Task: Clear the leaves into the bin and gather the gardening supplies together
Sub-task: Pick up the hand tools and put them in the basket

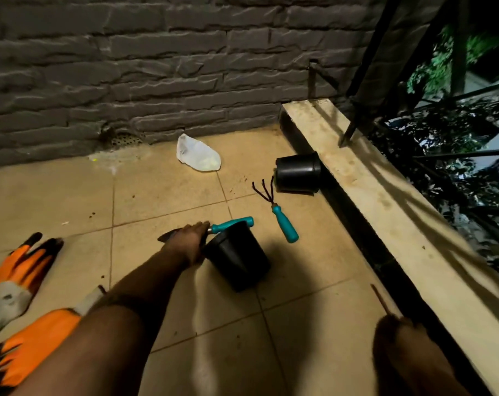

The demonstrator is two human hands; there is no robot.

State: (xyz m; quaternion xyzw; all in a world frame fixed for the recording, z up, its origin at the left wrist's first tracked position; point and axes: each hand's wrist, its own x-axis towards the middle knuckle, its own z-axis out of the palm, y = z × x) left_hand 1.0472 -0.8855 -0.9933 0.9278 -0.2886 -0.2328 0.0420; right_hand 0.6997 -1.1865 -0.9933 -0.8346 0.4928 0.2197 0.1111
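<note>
The left hand [189, 244] reaches out over the beige tiled floor [162, 192] and grasps the rim of a black plastic flowerpot [238, 260], which lies tipped on its side. Just behind the pot lies a small trowel with a teal handle [232, 224], its dark blade partly hidden by the hand. A teal-handled hand rake with dark metal prongs [279, 215] lies on the tiles a little to the right, and beyond it a second black plastic pot [298, 172] rests against the pale concrete ledge [385, 201]. A white plastic bag [198, 154] lies near the grey brick wall [157, 67]. Orange work gloves [22, 284] lie at the left edge. The right hand [399, 335] (low, dark and blurred) pinches a thin brown stick [381, 300].
</note>
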